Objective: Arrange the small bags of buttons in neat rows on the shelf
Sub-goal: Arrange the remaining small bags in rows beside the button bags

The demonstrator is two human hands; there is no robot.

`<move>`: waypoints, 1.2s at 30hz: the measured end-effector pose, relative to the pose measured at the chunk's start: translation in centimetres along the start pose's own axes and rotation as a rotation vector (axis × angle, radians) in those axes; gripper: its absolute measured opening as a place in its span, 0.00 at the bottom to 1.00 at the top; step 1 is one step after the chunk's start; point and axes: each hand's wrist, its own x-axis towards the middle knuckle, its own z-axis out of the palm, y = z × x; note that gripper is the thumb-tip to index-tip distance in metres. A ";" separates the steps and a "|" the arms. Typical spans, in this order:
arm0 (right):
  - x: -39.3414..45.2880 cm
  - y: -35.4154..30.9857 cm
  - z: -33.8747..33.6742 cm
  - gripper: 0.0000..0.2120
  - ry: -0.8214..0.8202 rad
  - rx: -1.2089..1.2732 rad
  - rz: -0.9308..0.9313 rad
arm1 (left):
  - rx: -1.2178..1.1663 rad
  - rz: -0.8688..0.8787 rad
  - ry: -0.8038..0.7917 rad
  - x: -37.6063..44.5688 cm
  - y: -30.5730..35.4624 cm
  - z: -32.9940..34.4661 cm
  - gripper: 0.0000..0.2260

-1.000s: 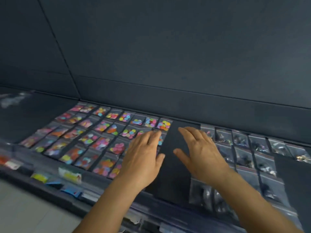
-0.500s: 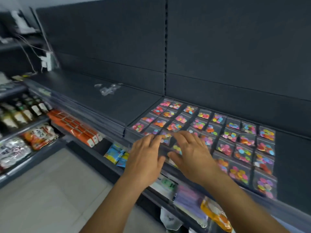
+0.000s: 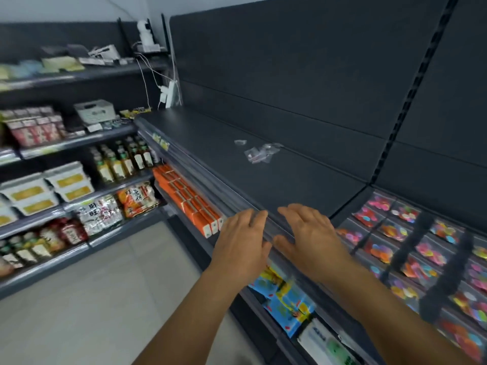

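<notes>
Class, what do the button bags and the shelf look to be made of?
Button bags: likely thin clear plastic film, glossy; the coloured buttons show through and glare streaks the surfaces. Shelf: probably painted metal, dark grey and matt, flat with little reflection.

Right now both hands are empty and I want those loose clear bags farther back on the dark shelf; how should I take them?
Come from the front, over the shelf edge, and pinch the near edge of the clear bags. They lie flat in a small loose heap, so a top-down pinch on one corner should lift best. Left hand and right hand are open.
</notes>
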 end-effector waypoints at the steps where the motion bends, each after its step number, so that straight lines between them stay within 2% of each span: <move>1: 1.8 -0.1 0.3 0.29 -0.001 0.001 -0.006 | 0.003 -0.006 0.000 1.3 -1.1 -0.1 0.28; 8: 14.0 0.6 1.8 0.29 -0.016 0.043 0.012 | -0.003 -0.006 -0.034 11.0 -7.7 0.0 0.27; 15: 22.2 2.0 3.7 0.29 -0.053 0.049 0.129 | -0.050 0.000 -0.063 18.9 -12.7 1.8 0.27; 21: 27.3 3.1 4.9 0.28 0.004 0.070 0.279 | -0.079 0.136 -0.085 26.9 -15.1 3.2 0.26; 25: 30.0 3.0 5.7 0.27 0.089 0.089 0.407 | -0.093 0.268 -0.155 31.9 -16.5 4.6 0.24; 31: 33.5 2.4 7.3 0.26 0.128 0.107 0.641 | -0.038 0.448 -0.301 37.2 -18.6 6.9 0.29; 36: 34.9 1.8 8.6 0.20 0.264 0.220 0.772 | -0.128 0.490 -0.250 38.8 -19.6 7.3 0.25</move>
